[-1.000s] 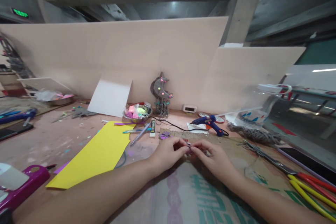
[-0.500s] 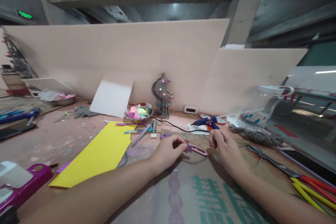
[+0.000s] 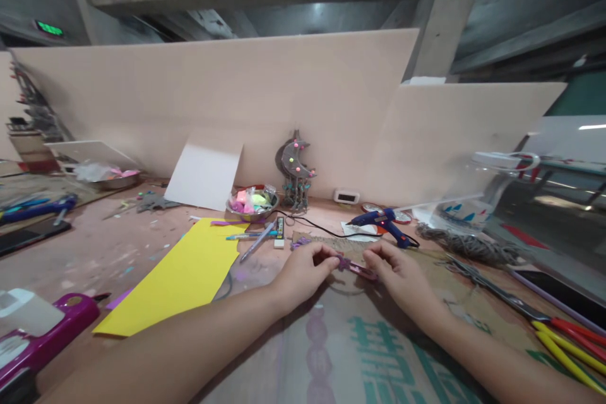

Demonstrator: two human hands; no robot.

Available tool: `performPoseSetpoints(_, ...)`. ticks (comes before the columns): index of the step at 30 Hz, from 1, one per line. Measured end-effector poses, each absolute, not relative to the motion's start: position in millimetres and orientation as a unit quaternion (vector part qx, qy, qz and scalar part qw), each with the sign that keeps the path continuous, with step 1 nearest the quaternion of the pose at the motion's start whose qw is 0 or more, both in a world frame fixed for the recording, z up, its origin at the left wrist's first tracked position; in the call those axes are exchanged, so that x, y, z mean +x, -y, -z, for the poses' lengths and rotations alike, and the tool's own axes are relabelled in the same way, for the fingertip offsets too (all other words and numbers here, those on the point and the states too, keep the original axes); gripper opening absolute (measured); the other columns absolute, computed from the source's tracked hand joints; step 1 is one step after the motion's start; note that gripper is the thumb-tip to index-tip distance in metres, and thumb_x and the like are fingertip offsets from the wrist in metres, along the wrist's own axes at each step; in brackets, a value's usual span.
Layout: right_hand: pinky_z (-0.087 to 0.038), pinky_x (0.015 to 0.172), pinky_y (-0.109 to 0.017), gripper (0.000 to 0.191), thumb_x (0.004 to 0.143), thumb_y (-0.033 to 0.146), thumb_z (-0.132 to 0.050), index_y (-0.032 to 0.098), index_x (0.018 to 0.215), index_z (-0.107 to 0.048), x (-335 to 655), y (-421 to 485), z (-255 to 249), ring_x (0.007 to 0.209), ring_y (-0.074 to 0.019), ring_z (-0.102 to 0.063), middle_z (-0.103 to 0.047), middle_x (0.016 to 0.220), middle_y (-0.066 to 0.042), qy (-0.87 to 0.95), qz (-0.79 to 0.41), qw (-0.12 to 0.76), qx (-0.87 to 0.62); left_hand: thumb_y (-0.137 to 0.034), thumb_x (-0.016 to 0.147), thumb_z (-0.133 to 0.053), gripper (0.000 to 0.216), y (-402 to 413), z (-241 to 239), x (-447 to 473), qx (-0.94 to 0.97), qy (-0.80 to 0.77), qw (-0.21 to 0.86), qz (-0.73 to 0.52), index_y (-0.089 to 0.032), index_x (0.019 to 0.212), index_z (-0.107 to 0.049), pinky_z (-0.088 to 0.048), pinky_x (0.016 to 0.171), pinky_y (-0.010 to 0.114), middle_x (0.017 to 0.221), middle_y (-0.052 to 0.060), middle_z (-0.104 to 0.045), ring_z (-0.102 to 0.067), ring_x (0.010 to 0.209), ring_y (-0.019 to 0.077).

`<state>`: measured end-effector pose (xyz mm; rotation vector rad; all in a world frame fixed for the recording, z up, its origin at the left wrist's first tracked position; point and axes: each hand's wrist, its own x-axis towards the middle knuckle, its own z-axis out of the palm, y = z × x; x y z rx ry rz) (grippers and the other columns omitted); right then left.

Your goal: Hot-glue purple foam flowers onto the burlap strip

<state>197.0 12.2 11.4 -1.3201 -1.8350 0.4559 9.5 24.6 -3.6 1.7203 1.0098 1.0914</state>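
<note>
My left hand [image 3: 305,270] pinches one end of a thin purple strip [image 3: 356,267] just above a flattened cardboard box [image 3: 360,347]. My right hand [image 3: 398,271] has its fingers closed on the strip's other end. The strip spans the small gap between the two hands. A blue hot glue gun [image 3: 384,222] lies just beyond my right hand, with its black cord running left.
A yellow paper sheet [image 3: 184,271] lies to the left, with pens [image 3: 255,238] beside it. A metal bowl of coloured bits [image 3: 252,202] and a moon ornament [image 3: 296,167] stand by the back board. Long scissors [image 3: 516,303] with coloured handles and a twine bundle [image 3: 468,243] lie right. A magenta object [image 3: 47,334] sits at front left.
My hands were pinched together a second ago. The right hand then drew off toward the glue gun, baring the purple strip, and has come back onto its far end.
</note>
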Motion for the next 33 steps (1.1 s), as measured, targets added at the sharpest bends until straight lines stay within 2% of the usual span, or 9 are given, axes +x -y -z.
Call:
performPoseSetpoints(5,-0.040,0.052,-0.026,0.036,0.084,0.039,-0.040,0.020,0.054,-0.046,194.3,-11.4,-12.9,0.054,-0.0145,-0.049,-0.051,0.053,0.000,0.763,-0.086,0.382,-0.514,-0.030,0.077,-0.051,0.018,-24.7,3.6,9.6,0.688,-0.399,0.419,-0.438,-0.015,0.080,-0.060,-0.044,0.068,0.025,0.077,0.003,-0.063,-0.056,0.073,0.0146)
performPoseSetpoints(7,-0.044,0.056,-0.026,0.029,0.083,0.038,-0.044,0.019,0.063,-0.053,192.5,-10.7,-13.1,0.059,-0.0153,-0.053,-0.057,0.060,-0.001,0.762,-0.116,0.384,-0.508,-0.029,0.076,-0.051,0.018,-24.5,3.8,9.8,0.687,-0.397,0.423,-0.438,-0.015,0.079,-0.060,-0.043,0.067,0.025,0.076,0.003,-0.063,-0.056,0.072,0.0145)
performPoseSetpoints(10,-0.048,0.068,-0.028,0.022,0.081,0.036,-0.049,0.019,0.089,-0.061,191.2,-10.8,-11.8,0.076,-0.0174,-0.059,-0.065,0.081,-0.004,0.762,-0.167,0.384,-0.493,-0.028,0.075,-0.052,0.016,-24.5,4.3,10.2,0.685,-0.394,0.427,-0.439,-0.015,0.080,-0.060,-0.044,0.067,0.025,0.076,0.002,-0.062,-0.056,0.072,0.0146)
performPoseSetpoints(13,-0.047,0.076,-0.032,0.023,0.081,0.035,-0.050,0.020,0.091,-0.063,192.4,-13.7,-8.5,0.085,-0.0193,-0.059,-0.066,0.090,-0.006,0.785,-0.161,0.359,-0.477,-0.026,0.074,-0.053,0.015,-24.9,4.9,10.4,0.686,-0.387,0.435,-0.437,-0.015,0.080,-0.060,-0.044,0.067,0.025,0.076,0.002,-0.063,-0.057,0.072,0.0144)
performPoseSetpoints(19,-0.045,0.073,-0.031,0.021,0.083,0.033,-0.048,0.020,0.075,-0.063,192.8,-16.3,-7.0,0.079,-0.0181,-0.059,-0.064,0.080,-0.003,0.809,-0.140,0.346,-0.455,-0.025,0.074,-0.054,0.014,-24.9,5.4,10.3,0.695,-0.367,0.435,-0.439,-0.014,0.080,-0.061,-0.045,0.070,0.026,0.078,0.003,-0.063,-0.057,0.075,0.0143)
performPoseSetpoints(25,-0.045,0.067,-0.029,0.021,0.082,0.033,-0.049,0.019,0.071,-0.060,191.0,-13.3,-9.3,0.072,-0.0172,-0.057,-0.063,0.073,-0.003,0.798,-0.132,0.345,-0.475,-0.026,0.075,-0.053,0.028,-24.6,4.1,10.1,0.701,-0.365,0.432,-0.435,-0.014,0.099,-0.060,-0.045,0.073,0.027,0.091,0.007,-0.064,-0.058,0.082,0.0161)
performPoseSetpoints(33,-0.043,0.067,-0.028,0.020,0.082,0.032,-0.049,0.020,0.070,-0.060,188.4,-11.0,-9.7,0.072,-0.0167,-0.057,-0.062,0.072,-0.003,0.822,-0.122,0.331,-0.447,-0.029,0.076,-0.051,0.018,-24.8,4.8,9.4,0.712,-0.385,0.401,-0.429,-0.014,0.076,-0.062,-0.043,0.066,0.023,0.074,0.002,-0.062,-0.056,0.071,0.0132)
